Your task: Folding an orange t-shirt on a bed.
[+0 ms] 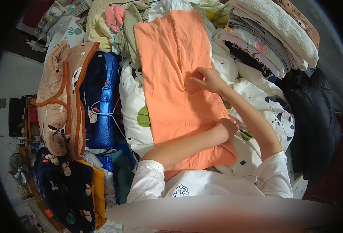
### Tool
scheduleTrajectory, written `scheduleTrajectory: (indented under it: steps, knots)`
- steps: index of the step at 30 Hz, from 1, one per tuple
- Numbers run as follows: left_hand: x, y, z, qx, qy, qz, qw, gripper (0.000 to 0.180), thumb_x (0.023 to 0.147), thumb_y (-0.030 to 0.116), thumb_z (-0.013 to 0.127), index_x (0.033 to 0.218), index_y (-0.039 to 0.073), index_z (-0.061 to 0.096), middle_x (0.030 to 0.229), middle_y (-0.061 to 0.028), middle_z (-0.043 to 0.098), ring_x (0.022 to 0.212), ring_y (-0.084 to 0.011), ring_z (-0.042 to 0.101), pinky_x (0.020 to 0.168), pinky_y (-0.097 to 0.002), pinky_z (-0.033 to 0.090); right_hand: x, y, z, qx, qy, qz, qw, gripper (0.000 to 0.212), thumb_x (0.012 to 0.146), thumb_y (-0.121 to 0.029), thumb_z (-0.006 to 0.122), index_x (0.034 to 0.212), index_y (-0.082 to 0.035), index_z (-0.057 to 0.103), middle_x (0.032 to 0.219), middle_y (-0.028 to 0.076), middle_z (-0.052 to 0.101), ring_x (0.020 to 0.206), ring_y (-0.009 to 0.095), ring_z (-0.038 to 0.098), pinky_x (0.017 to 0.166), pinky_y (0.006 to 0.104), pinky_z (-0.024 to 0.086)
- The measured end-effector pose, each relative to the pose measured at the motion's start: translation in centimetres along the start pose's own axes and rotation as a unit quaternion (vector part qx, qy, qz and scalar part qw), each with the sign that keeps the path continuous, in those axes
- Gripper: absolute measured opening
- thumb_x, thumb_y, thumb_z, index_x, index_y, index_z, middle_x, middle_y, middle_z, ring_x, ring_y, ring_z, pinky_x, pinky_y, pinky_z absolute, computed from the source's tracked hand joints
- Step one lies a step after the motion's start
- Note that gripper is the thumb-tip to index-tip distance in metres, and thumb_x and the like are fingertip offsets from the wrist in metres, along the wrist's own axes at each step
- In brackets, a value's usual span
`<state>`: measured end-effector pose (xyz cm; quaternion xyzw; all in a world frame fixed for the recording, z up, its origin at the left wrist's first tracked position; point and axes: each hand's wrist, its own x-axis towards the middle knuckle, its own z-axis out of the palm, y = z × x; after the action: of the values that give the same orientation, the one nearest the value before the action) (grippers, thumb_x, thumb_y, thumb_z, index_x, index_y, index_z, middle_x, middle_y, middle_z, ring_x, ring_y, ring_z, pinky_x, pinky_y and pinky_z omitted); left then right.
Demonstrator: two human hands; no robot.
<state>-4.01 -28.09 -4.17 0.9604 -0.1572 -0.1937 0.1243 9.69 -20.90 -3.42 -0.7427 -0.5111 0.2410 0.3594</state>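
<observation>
An orange garment [171,85], which could be trousers or a shirt, lies lengthwise in front of me, with creases running down its upper half. My left hand [227,130] reaches across to the garment's right edge, its fingers closed on the cloth there. Higher up, my right hand [209,80] is over the garment's right half with fingers curled and thumb drawn in. Whether a bit of cloth is between those fingertips is hidden. Beneath the garment spreads a white quilt [134,134] with panda and green prints.
Folded towels and clothes [274,37] are stacked at far right, above a black padded jacket [315,120]. On the left lie a brown padded robe [57,105], a blue hanger [108,113], a shiny blue item [105,132] and dark patterned clothing [64,186]. Pink cloth [114,16] sits at the back.
</observation>
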Motion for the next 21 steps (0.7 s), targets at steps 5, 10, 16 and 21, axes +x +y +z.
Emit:
scheduleTrajectory:
  steps: [5,10,16,21]
  knots:
    - [1.8,0.2,2.2,-0.03,-0.003,0.003,1.0,0.031,0.085,0.008,0.053,0.115,0.006,0.061,0.113,-0.0144,0.063,0.095,-0.0274,0.066,0.077,-0.0351,0.054,2.5,-1.7,2.9,0.019,0.114,0.024,0.993,0.036,0.082,-0.033,0.07,0.096,-0.001,0.067,0.082,0.016,0.069,0.078,0.029,0.068,0.069,0.0378,0.052]
    - [3.2,-0.1,6.6,-0.064,0.12,-0.009,0.991,0.022,0.087,0.005,0.052,0.107,0.003,0.061,0.105,-0.0113,0.064,0.099,-0.0258,0.063,0.08,-0.0321,0.051,5.9,-1.8,3.4,0.126,0.099,0.117,0.98,0.032,0.079,-0.028,0.072,0.09,0.002,0.07,0.08,0.016,0.07,0.073,0.025,0.068,0.066,0.0363,0.053]
    - [3.3,-0.1,7.6,-0.2,0.194,-0.031,0.96,0.012,0.091,0.003,0.049,0.097,0.001,0.059,0.094,-0.0127,0.062,0.09,-0.0249,0.061,0.077,-0.034,0.048,6.6,-1.4,3.4,0.191,0.037,0.153,0.969,0.026,0.078,-0.023,0.077,0.088,0.001,0.071,0.074,0.005,0.067,0.064,0.011,0.061,0.057,0.0257,0.049]
    - [1.1,0.1,3.8,-0.125,0.166,-0.002,0.978,0.013,0.091,0.004,0.051,0.096,0.004,0.062,0.09,-0.011,0.062,0.086,-0.0226,0.061,0.074,-0.0307,0.049,6.7,-1.9,2.4,0.299,0.02,0.26,0.918,0.026,0.079,-0.025,0.078,0.071,-0.003,0.066,0.057,0.0,0.054,0.048,0.009,0.047,0.042,0.0269,0.036]
